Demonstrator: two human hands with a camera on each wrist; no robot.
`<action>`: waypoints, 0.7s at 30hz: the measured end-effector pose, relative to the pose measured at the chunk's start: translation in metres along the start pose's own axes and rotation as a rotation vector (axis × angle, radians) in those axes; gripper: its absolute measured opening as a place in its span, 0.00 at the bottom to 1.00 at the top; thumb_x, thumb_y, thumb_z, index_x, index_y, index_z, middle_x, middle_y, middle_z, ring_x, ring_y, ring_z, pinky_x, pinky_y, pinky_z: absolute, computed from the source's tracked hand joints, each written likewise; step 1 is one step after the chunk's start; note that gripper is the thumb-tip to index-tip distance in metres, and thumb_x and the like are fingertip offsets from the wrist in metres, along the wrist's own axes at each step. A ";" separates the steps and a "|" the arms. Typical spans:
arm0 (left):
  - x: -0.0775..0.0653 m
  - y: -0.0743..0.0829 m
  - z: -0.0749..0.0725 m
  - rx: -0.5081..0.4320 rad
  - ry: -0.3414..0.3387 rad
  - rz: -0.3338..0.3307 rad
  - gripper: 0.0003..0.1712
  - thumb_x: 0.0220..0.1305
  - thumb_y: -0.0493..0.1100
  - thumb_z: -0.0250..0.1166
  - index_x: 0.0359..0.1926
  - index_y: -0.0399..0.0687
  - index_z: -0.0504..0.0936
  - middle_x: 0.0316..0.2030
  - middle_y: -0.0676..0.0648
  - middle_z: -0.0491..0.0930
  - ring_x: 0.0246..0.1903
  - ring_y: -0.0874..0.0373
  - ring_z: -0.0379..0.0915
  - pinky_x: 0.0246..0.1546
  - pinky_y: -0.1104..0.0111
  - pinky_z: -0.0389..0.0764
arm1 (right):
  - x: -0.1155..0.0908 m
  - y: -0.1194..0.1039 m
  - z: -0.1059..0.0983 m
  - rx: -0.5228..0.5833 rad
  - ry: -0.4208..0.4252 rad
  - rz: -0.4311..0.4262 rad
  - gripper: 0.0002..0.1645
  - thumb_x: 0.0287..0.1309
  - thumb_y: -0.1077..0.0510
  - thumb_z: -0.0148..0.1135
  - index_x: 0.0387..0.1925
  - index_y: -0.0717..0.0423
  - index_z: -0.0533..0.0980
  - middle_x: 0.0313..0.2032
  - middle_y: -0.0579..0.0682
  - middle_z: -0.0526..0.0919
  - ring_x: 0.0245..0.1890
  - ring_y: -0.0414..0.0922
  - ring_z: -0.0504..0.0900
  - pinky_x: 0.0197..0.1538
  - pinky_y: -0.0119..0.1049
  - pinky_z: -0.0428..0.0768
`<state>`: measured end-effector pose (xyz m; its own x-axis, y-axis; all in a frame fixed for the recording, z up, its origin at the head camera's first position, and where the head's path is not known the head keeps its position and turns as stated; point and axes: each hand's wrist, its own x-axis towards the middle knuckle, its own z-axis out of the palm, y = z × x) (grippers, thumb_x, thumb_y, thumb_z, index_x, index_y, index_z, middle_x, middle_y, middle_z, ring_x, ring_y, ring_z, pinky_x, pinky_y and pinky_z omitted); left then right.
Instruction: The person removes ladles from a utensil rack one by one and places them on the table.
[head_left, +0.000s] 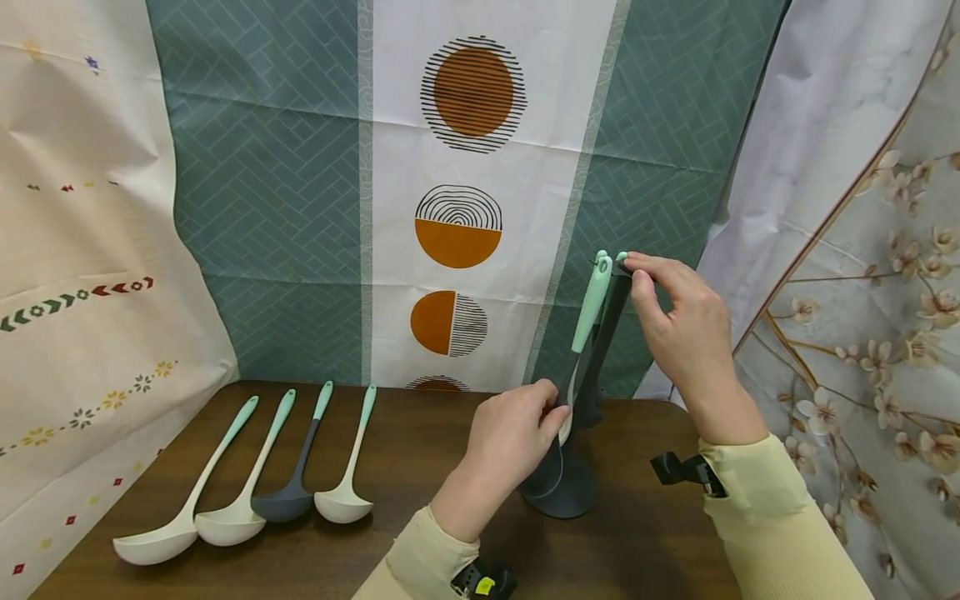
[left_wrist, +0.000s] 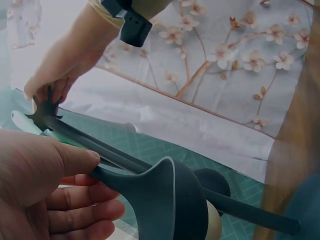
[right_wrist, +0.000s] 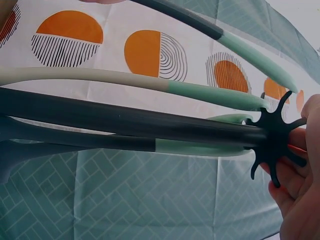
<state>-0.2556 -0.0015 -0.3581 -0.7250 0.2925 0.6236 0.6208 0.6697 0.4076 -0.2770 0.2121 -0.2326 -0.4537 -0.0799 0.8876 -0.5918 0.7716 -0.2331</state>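
Observation:
My left hand (head_left: 513, 433) pinches a dark grey ladle (left_wrist: 155, 200) by its neck, between thumb and fingers, close above the bowl. The ladle's mint handle (head_left: 592, 304) slants up to the top of a black utensil stand (head_left: 613, 329). There my right hand (head_left: 686, 329) grips the stand's hooked top (right_wrist: 275, 140) with thumb and fingertips. In the right wrist view the held ladle's mint handle end (right_wrist: 260, 60) lies right by one hook tip. A cream utensil (right_wrist: 125, 79) and dark ones with mint handles (right_wrist: 200, 146) hang from other hooks.
On the left of the brown table (head_left: 420, 467) several ladles lie in a row: cream ones (head_left: 157, 542) and a dark grey one (head_left: 285, 504), all with mint handle ends. The stand's round base (head_left: 566, 504) rests on the table. Patterned cloths (head_left: 262, 208) hang behind and at both sides.

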 end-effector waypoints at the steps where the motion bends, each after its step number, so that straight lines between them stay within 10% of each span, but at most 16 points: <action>1: 0.000 0.000 -0.001 -0.003 0.001 0.000 0.10 0.75 0.50 0.76 0.38 0.53 0.86 0.23 0.60 0.75 0.21 0.66 0.67 0.21 0.73 0.68 | 0.000 0.000 0.000 -0.002 -0.002 0.002 0.20 0.83 0.51 0.57 0.62 0.50 0.89 0.63 0.46 0.89 0.66 0.52 0.84 0.66 0.61 0.78; 21: 0.000 -0.001 -0.010 0.001 0.032 -0.017 0.13 0.74 0.50 0.77 0.33 0.55 0.83 0.19 0.61 0.70 0.19 0.65 0.65 0.20 0.71 0.66 | 0.001 0.003 0.000 -0.017 -0.007 -0.003 0.21 0.84 0.49 0.55 0.62 0.51 0.88 0.63 0.45 0.88 0.66 0.51 0.84 0.66 0.60 0.79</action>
<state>-0.2534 -0.0088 -0.3514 -0.7255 0.2595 0.6375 0.6083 0.6751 0.4174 -0.2790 0.2142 -0.2324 -0.4571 -0.0864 0.8852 -0.5814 0.7822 -0.2239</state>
